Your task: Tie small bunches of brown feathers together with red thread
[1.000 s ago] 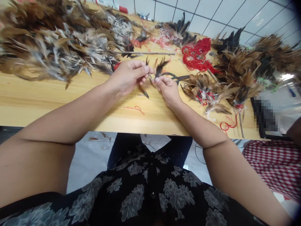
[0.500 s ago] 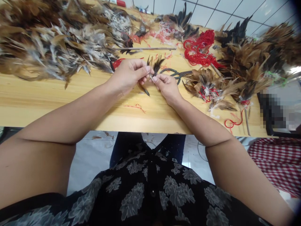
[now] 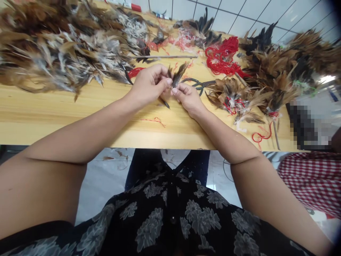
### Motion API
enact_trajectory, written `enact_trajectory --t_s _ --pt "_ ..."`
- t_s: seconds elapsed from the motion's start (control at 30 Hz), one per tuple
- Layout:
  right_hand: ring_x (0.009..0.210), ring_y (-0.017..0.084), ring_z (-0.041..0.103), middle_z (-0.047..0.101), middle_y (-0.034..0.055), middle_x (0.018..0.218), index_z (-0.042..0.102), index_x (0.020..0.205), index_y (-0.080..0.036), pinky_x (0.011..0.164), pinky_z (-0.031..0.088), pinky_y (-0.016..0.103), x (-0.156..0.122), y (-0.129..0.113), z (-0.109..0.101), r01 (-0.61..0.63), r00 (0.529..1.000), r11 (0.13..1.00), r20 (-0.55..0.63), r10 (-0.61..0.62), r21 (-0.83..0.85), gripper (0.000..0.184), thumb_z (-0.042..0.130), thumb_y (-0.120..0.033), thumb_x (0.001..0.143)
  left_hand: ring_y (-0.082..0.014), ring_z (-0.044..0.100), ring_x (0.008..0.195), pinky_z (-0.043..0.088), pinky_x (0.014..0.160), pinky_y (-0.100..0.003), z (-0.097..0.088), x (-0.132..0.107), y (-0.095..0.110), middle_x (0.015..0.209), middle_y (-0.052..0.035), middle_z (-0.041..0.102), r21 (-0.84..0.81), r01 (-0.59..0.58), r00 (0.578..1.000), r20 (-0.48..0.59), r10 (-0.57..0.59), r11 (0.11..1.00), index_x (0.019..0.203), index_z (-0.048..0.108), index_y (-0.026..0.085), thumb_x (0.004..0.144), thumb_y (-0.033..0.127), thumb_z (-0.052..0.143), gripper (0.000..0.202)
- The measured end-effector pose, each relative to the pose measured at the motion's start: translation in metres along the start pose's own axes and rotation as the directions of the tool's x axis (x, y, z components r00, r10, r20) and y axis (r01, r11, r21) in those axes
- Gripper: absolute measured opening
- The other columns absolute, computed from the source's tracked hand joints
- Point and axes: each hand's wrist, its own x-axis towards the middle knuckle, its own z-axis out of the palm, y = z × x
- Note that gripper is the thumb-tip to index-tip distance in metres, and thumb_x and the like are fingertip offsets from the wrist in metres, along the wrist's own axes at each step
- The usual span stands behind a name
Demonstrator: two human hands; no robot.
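Observation:
Dark brown feathers (image 3: 179, 74) fan upward between my hands at the middle of the table. My left hand (image 3: 154, 83) has its thumb and fingers closed around some of them. With thumb and forefinger, my right hand (image 3: 188, 97) pinches the lower ends of the bunch; the quill tips are mostly covered by the fingers. Below the left fingers a dark feather tip (image 3: 165, 103) points down over the wood. Just past my right hand lie black-handled scissors (image 3: 201, 84), and to their right a feather bundle (image 3: 234, 94) bound with red string.
A large pile of feathers (image 3: 61, 53) covers the table's left. A red string skein (image 3: 222, 55) and a thin stick (image 3: 170, 57) lie farther back. More feather bundles (image 3: 277, 67) fill the right, near a blurred dark object (image 3: 303, 124). Checkered cloth (image 3: 314, 177) is at lower right.
The feathers between my hands now fan wider and stand clearer above the fingers. My left hand has turned slightly, and the whole view has shifted a little.

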Motion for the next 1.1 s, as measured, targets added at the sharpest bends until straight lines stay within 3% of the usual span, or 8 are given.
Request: enact_trajectory --t_s 0.1,0.2,0.3,0.5,0.63,0.8,0.97,1.1 --pt "0.091 0.017 0.056 0.058 -0.002 0.083 0.059 0.085 -0.025 0.088 0.053 0.031 -0.003 -0.007 0.0 -0.021 0.999 0.999 -0.027 0.02 -0.029 0.069 0.092 -0.083 0.104 -0.022 0.075 0.079 0.064 0.082 -0.037 -0.001 0.0 0.0 0.085 0.0013 0.072 0.036 -0.005 1.0 -0.022 0.006 0.999 0.105 0.066 0.027 0.115 0.02 0.096 0.033" --pt "0.091 0.018 0.055 0.056 -0.0023 0.083 0.057 0.084 -0.026 0.09 0.052 0.032 -0.004 -0.01 0.001 -0.039 0.998 0.998 -0.054 0.036 -0.052 0.066 0.095 -0.076 0.104 -0.0192 0.07 0.072 0.061 0.074 -0.032 -0.005 -0.002 0.0 0.079 0.0006 0.07 0.024 0.093 0.994 0.06 -0.094 0.995 0.096 0.067 0.025 0.117 0.023 0.096 0.036" --pt "0.094 0.02 0.059 0.06 -0.0008 0.084 0.059 0.082 -0.026 0.094 0.053 0.034 -0.004 -0.008 0.003 -0.038 0.998 0.992 -0.063 0.03 -0.119 0.061 0.097 -0.068 0.104 -0.0176 0.065 0.069 0.057 0.073 -0.031 -0.008 -0.005 0.0 0.076 0.0 0.071 -0.052 0.157 0.98 0.134 -0.149 0.986 0.087 0.07 0.022 0.109 0.019 0.103 0.04" --pt "0.094 0.022 0.062 0.07 0.0011 0.087 0.069 0.083 -0.025 0.093 0.053 0.037 -0.001 0.001 0.004 -0.035 0.994 0.975 -0.109 0.011 -0.219 0.046 0.098 -0.052 0.105 -0.0175 0.059 0.072 0.045 0.072 -0.031 0.0 -0.008 0.0 0.072 0.001 0.07 -0.093 0.083 0.996 0.049 -0.078 0.992 0.078 0.071 0.021 0.101 0.002 0.093 0.038" --pt "0.094 0.021 0.062 0.072 0.0013 0.087 0.075 0.087 -0.023 0.091 0.054 0.036 0.0 0.001 0.003 -0.05 0.989 0.984 -0.143 0.025 -0.17 0.051 0.102 -0.065 0.098 -0.0181 0.056 0.071 0.044 0.073 -0.032 0.004 -0.006 0.0 0.071 0.0012 0.069 -0.188 0.129 0.992 0.036 -0.124 0.974 0.076 0.069 0.023 0.102 0.007 0.096 0.041" --pt "0.097 0.02 0.066 0.081 0.0043 0.098 0.081 0.094 -0.022 0.093 0.058 0.036 0.0 0.003 0.002 -0.042 0.989 0.997 -0.147 0.033 -0.059 0.067 0.104 -0.085 0.085 -0.0157 0.051 0.074 0.047 0.079 -0.03 0.0 -0.007 0.012 0.075 0.0025 0.066 -0.38 0.229 0.973 0.073 -0.217 0.896 0.08 0.067 0.022 0.113 0.013 0.096 0.045" --pt "0.092 0.019 0.064 0.077 0.0026 0.092 0.081 0.095 -0.022 0.086 0.055 0.034 -0.001 0.006 0.001 -0.047 0.991 0.997 -0.132 0.039 -0.058 0.071 0.103 -0.088 0.085 -0.0106 0.054 0.067 0.048 0.072 -0.022 0.003 -0.007 0.026 0.069 0.002 0.063 -0.458 0.378 0.921 0.096 -0.378 0.805 0.079 0.067 0.019 0.128 0.002 0.073 0.053" --pt "0.086 0.017 0.059 0.073 -0.0003 0.087 0.077 0.091 -0.023 0.083 0.052 0.032 -0.001 0.006 0.001 -0.053 0.986 0.996 -0.159 0.042 -0.066 0.068 0.106 -0.084 0.084 -0.0096 0.06 0.063 0.053 0.064 -0.017 0.006 -0.004 0.019 0.068 0.0001 0.066 -0.502 0.373 0.925 0.141 -0.352 0.78 0.078 0.068 0.018 0.122 0.007 0.089 0.051"
